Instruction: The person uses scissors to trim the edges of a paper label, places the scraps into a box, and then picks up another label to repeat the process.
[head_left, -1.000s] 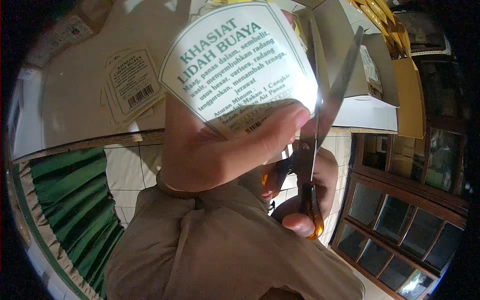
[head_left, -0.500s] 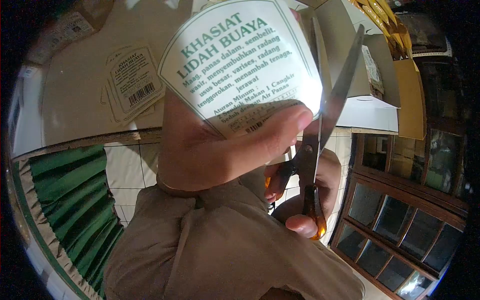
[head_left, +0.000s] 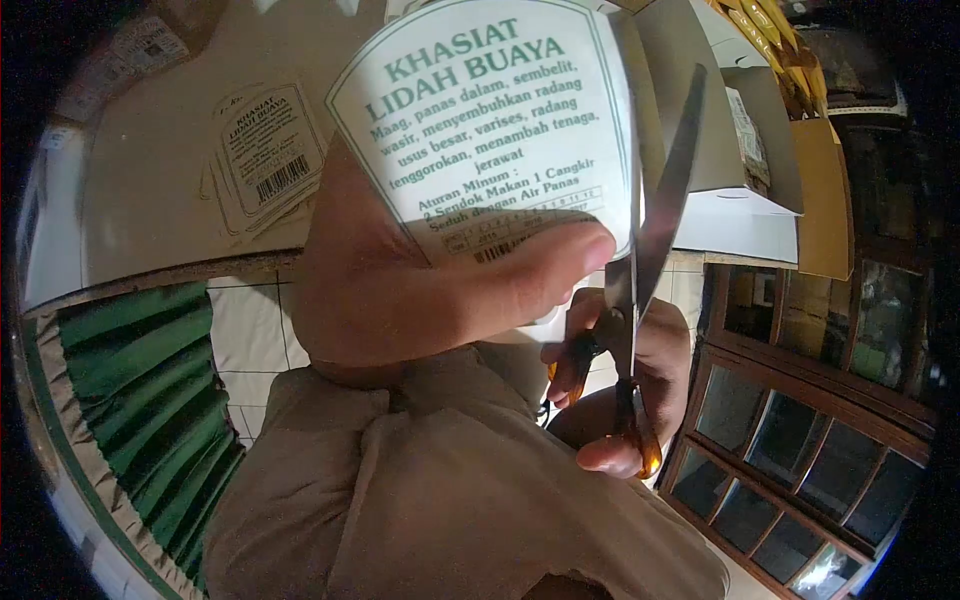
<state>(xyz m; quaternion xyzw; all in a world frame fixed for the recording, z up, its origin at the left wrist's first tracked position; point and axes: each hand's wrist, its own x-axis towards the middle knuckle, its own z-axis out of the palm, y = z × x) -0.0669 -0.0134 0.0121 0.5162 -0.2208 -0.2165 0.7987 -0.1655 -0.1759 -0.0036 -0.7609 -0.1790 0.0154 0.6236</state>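
Note:
A white label with green print [head_left: 490, 110] is pinched in my left hand [head_left: 440, 300], the thumb lying across its lower right corner. My right hand [head_left: 640, 390] grips a pair of scissors [head_left: 672, 190] by the orange-and-black handles. The scissor blades point up and stand apart, with one blade along the right edge of the label. Several similar labels [head_left: 265, 150] lie in a stack on the table, left of the held one.
The pale table [head_left: 140, 200] ends in a front edge above my lap. An open white box [head_left: 735, 225] and a brown carton [head_left: 825, 200] with yellow packets [head_left: 765, 45] stand at the right. Green pleated cloth [head_left: 150, 400] hangs at the left.
The label has turned slightly clockwise in my left hand. The scissors have tilted a little more upright, and their right blade has shifted slightly left.

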